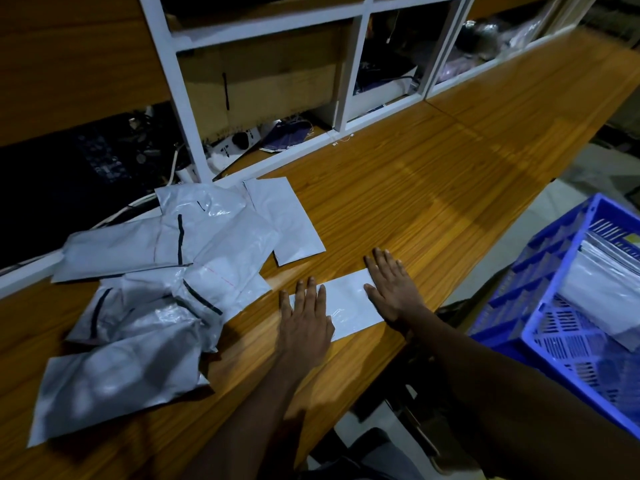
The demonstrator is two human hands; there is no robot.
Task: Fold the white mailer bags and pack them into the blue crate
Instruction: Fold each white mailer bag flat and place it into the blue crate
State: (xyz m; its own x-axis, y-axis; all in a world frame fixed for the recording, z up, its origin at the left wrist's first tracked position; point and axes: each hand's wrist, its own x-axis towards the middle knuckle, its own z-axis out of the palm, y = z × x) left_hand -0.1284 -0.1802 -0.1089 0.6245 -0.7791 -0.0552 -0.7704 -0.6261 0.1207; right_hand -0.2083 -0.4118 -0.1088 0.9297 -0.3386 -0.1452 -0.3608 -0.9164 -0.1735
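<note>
left hand (pixel 306 320): flat, fingers spread, pressing folded mailer bag (pixel 348 306)
right hand (pixel 391 289): flat on same bag
counter (pixel 415 188): carries bag

A: How many bags lie left of your one blue crate (pixel 533 282)?
B: One folded bag (pixel 349 304), under your left hand (pixel 306 317) and right hand (pixel 391 289). Farther left, a pile (pixel 156 271): at least five, too overlapped to count exactly.

A long wooden table (pixel 433 188) holds a messy pile of white bags (pixel 156 271) on its left part. One folded bag (pixel 349 303) lies flat near the front edge, just beside the pile.
</note>
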